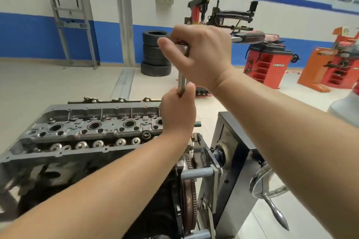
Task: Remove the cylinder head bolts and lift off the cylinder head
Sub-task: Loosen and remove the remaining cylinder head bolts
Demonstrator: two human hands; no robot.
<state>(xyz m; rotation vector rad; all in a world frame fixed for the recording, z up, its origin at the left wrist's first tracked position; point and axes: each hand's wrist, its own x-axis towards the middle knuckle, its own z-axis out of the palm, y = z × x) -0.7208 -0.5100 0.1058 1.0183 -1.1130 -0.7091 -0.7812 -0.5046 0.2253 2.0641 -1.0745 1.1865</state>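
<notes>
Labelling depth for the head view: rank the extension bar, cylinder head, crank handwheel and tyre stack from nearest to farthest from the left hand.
1. Extension bar: gripped in the left hand, running up to the right hand.
2. Cylinder head: just below and left of the hand.
3. Crank handwheel: lower right, on the engine stand.
4. Tyre stack: far back, against the wall.

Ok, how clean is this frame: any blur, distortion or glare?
Head view: even indoor light with no hard shadows; wide-angle bending shows in the leaning wall pillar; motion blur smears the frame's lower left and right edges; the cylinder head is fairly sharp; the left hand and right hand gripping the wrench are slightly soft.
</notes>
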